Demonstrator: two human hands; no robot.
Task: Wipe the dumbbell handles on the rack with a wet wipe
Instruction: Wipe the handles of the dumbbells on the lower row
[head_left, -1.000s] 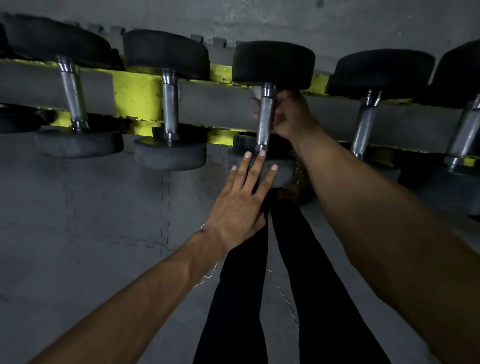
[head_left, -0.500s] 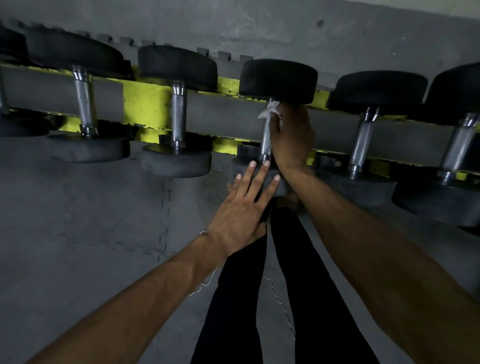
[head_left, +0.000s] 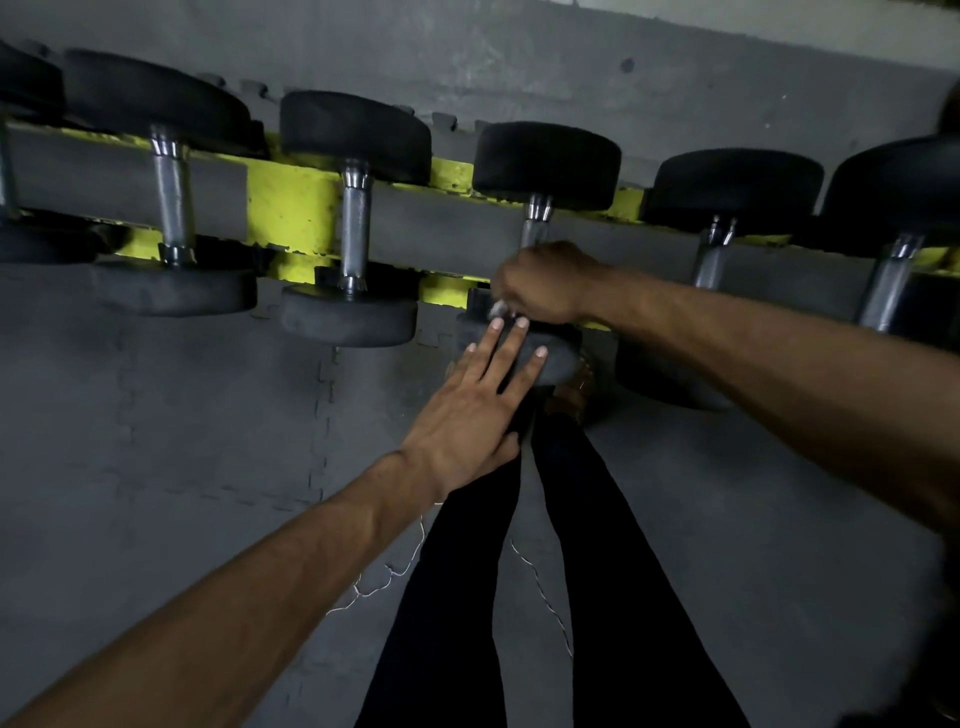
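Note:
Several black dumbbells with steel handles lie across a grey and yellow rack (head_left: 291, 208). My right hand (head_left: 545, 283) grips the near end of the middle dumbbell's handle (head_left: 535, 228), with a white wet wipe (head_left: 497, 308) showing under its fingers. My left hand (head_left: 478, 410) rests flat with straight fingers on that dumbbell's near weight head (head_left: 558, 358). Most of that handle is hidden under my right hand.
Two dumbbells (head_left: 353, 234) lie on the rack to the left and two more (head_left: 717, 254) to the right. Grey interlocking floor mats (head_left: 182, 415) lie below. My legs in black trousers (head_left: 571, 597) stand close to the rack, a thin wire (head_left: 384, 577) beside them.
My right hand slid with the wipe from the handle's far end down to its near end. My left hand stayed on the weight head. The camera moved slightly.

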